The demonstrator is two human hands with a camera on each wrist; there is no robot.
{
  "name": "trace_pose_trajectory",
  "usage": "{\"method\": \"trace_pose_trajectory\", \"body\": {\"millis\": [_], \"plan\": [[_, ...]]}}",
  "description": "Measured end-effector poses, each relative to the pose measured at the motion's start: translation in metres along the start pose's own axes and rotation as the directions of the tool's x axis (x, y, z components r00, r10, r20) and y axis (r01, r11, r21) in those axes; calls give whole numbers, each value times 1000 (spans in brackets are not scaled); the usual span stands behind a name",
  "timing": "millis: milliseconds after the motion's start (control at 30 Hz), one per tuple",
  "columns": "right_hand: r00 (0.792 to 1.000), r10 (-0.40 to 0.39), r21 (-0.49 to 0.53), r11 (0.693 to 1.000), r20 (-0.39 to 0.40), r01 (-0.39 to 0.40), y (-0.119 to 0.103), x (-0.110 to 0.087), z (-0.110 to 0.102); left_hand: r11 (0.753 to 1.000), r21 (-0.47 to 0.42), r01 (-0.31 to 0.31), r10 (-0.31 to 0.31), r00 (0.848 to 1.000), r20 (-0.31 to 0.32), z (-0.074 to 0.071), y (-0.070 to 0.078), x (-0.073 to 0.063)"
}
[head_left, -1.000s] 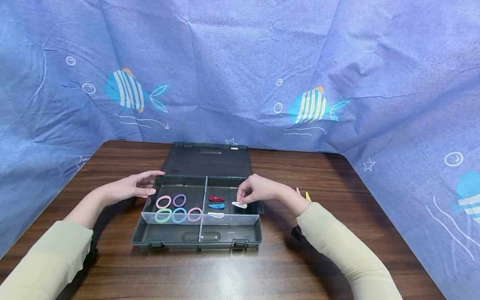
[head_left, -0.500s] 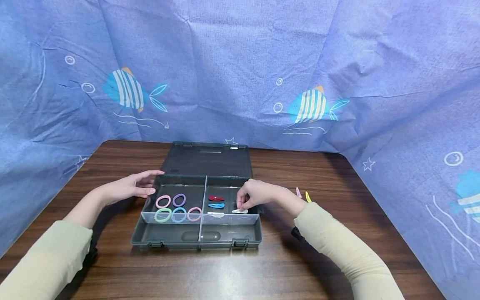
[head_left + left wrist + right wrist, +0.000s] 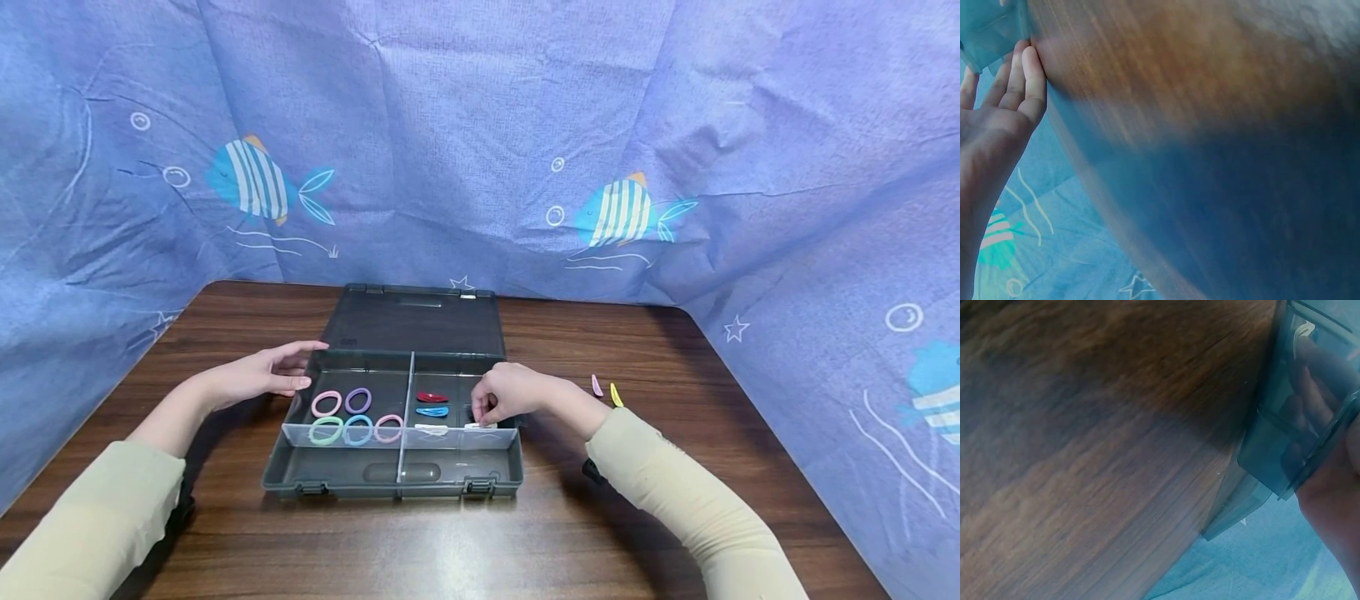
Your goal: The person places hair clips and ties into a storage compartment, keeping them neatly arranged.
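A grey see-through divided box (image 3: 330, 482) lies with its lid (image 3: 420, 321) folded back. My left hand (image 3: 258, 372) rests at the box's left side, fingers fairly straight against the edge; the left wrist view shows this too. Inside the rear right compartment, my right hand (image 3: 513, 390) pinches a white snap hair clip (image 3: 480, 426) low by the clear divider. Through the box wall, the right wrist view shows the fingers at the clip (image 3: 1304, 330). Left of it lie a red clip (image 3: 432, 397), a blue clip (image 3: 432, 412) and another white clip (image 3: 431, 430).
Several hair ties, including a purple one (image 3: 357, 401) and a green one (image 3: 326, 430), lie in the rear left compartment. A pink clip (image 3: 597, 385) and a yellow clip (image 3: 616, 395) are on the wooden table (image 3: 450, 550), beyond the right forearm. A fish-print cloth (image 3: 465, 150) hangs behind.
My right hand has moved toward the front of the compartment, bringing the white clip down by the divider. The left hand stays at the box's side.
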State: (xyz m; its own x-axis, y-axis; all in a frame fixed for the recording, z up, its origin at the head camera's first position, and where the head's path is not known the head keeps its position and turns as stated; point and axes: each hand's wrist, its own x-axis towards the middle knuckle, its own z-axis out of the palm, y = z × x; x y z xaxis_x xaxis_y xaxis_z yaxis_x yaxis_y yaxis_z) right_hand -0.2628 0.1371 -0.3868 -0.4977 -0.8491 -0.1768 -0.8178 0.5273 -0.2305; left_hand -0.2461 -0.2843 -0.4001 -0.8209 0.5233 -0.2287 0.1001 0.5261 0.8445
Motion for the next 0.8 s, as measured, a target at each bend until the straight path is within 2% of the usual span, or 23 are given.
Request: {"method": "trace_pose_trajectory", "body": {"millis": [100,200,467,800], "plan": [[1000,-4,3,1000,-1,4,0,0,-1,1000,-6,-1,1,1000,3,0,-1,0],[1000,-27,48,998,-10,27,0,-1,-2,1000,-11,-1,1,1000,4,0,-1,0],[988,-136,142,979,-73,146,6,-2,-5,1000,-22,-1,1,1000,3,0,-2,0],[983,-130,229,961,-128,157,3,-17,-22,1000,-21,-3,3,1000,4,0,-2,1]]}}
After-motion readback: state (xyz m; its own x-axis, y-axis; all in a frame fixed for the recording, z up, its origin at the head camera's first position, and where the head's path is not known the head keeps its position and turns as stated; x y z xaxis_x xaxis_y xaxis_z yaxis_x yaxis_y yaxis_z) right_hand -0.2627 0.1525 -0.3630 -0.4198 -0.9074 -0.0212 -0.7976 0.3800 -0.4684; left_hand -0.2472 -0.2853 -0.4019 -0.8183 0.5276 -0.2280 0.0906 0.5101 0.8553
